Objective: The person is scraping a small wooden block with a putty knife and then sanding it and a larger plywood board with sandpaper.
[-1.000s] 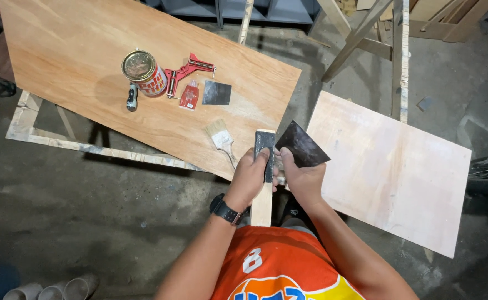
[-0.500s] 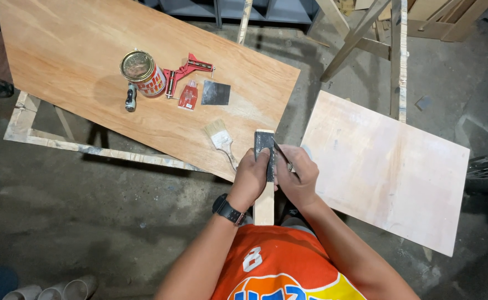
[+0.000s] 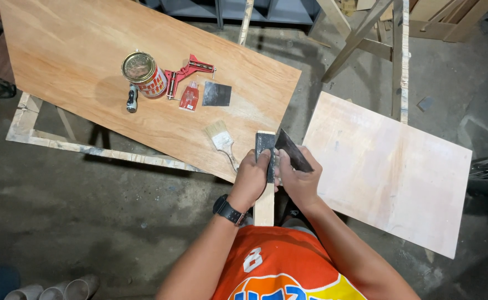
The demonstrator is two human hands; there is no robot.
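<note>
My left hand [image 3: 250,176] grips a narrow wooden strip [image 3: 264,201] that points away from me, pressing a dark sheet of sandpaper [image 3: 292,151] against its far end. My right hand [image 3: 298,179] holds the free flap of that same dark sheet, which stands partly folded up beside the strip. A black watch sits on my left wrist. The strip's far tip rests at the near edge of a large plywood board [image 3: 88,39].
On the plywood board lie a paint brush [image 3: 220,137], an open tin can [image 3: 143,72], a red corner clamp [image 3: 188,69], a small red packet [image 3: 189,95], a dark square sheet [image 3: 217,94] and a small tool [image 3: 132,98]. A pale plywood panel [image 3: 399,172] lies at right. Concrete floor below.
The loose flap of sandpaper, spread flat to the right a second ago, was folded in against the strip, then lifted partly out again. My hands stayed in place.
</note>
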